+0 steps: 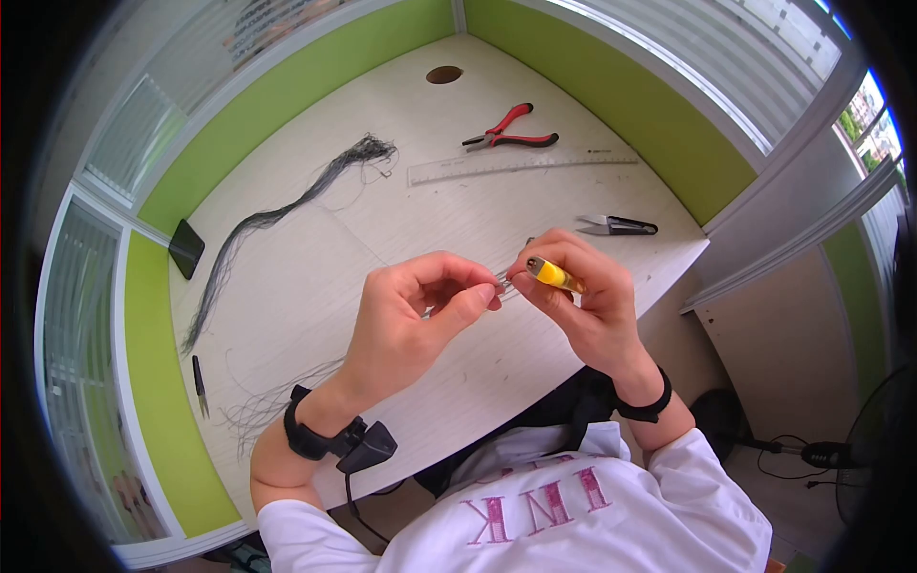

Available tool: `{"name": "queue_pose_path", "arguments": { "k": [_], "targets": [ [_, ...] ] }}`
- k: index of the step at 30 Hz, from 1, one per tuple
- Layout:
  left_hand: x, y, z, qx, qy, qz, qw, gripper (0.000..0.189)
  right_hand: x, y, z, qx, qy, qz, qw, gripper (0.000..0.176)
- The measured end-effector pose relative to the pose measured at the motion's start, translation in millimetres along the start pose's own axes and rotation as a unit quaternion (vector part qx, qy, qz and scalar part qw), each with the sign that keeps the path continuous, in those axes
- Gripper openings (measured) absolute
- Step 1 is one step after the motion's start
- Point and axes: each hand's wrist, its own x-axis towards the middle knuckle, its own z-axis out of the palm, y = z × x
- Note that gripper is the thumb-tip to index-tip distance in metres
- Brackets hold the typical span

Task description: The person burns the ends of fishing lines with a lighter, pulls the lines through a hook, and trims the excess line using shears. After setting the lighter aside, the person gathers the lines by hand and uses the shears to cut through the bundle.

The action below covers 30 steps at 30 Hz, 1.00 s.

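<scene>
My left hand (pixel 411 310) is closed in a pinch on thin grey thread (pixel 503 283) above the middle of the table. Close against its fingertips, my right hand (pixel 587 301) pinches at the same spot. Tucked in the right hand is a short yellow stick-like object with a metal end, which looks like a lighter (pixel 554 274). The exact knot or small part between the fingertips is too small to make out. Loose thread ends (pixel 277 396) trail on the table beneath my left forearm.
A bundle of dark thread (pixel 287 212) lies at the left. Red-handled pliers (pixel 511 132), a clear ruler (pixel 521 167) and thread snips (pixel 619 225) lie toward the back and right. Tweezers (pixel 200 384) and a black flat object (pixel 186 249) are by the left green partition (pixel 153 353).
</scene>
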Motion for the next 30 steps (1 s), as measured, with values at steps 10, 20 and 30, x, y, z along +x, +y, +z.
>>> {"name": "queue_pose_path", "arguments": {
  "k": [10,20,30],
  "targets": [
    [0.0,3.6,2.1,0.059,0.029,-0.005,0.998,0.013,1.3,-4.1,-1.3,-0.031,-0.022,0.011,0.999,0.015],
    [-0.7,11.3,4.5,0.187,0.047,0.057,0.980,0.010,0.6,-3.0,2.1,-0.018,-0.003,0.018,1.000,0.014],
    [1.1,5.2,-2.7,0.383,0.055,0.159,0.908,0.010,0.7,5.2,5.3,0.091,0.027,0.042,0.995,0.007]
  ]
}}
